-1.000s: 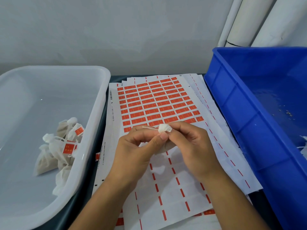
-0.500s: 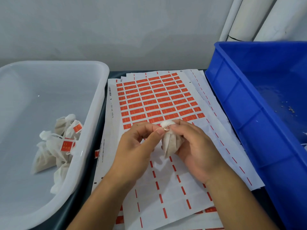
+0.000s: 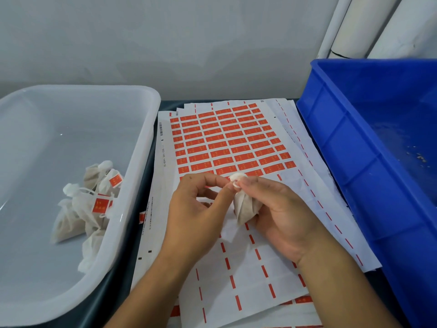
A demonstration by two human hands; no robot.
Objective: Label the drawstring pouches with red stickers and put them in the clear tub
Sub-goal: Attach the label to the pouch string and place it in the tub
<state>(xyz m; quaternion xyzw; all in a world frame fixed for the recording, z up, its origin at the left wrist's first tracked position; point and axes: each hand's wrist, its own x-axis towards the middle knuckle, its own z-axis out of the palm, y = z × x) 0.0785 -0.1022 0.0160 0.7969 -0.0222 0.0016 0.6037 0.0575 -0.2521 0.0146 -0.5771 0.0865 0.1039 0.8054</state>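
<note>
My right hand (image 3: 281, 214) holds a small beige drawstring pouch (image 3: 244, 205) upright, fingers curled round its body and gathered white top. My left hand (image 3: 196, 209) pinches at the pouch's top with thumb and forefinger; what it pinches is too small to tell. Both hands hover over a sheet of red stickers (image 3: 224, 140), whose lower rows are peeled bare. The clear tub (image 3: 139, 147) stands at the left and holds several labelled pouches (image 3: 94, 200) with red stickers.
A blue crate (image 3: 369, 166) stands at the right, close to the sheet stack's edge, with crumbs on its floor. More sticker sheets lie stacked under the top one. A grey wall and white pipes (image 3: 350, 27) rise behind.
The pouch has turned from lying hidden between my hands to hanging upright in my right hand. My left hand's fingers stay pinched at its top. The camera tilted slightly.
</note>
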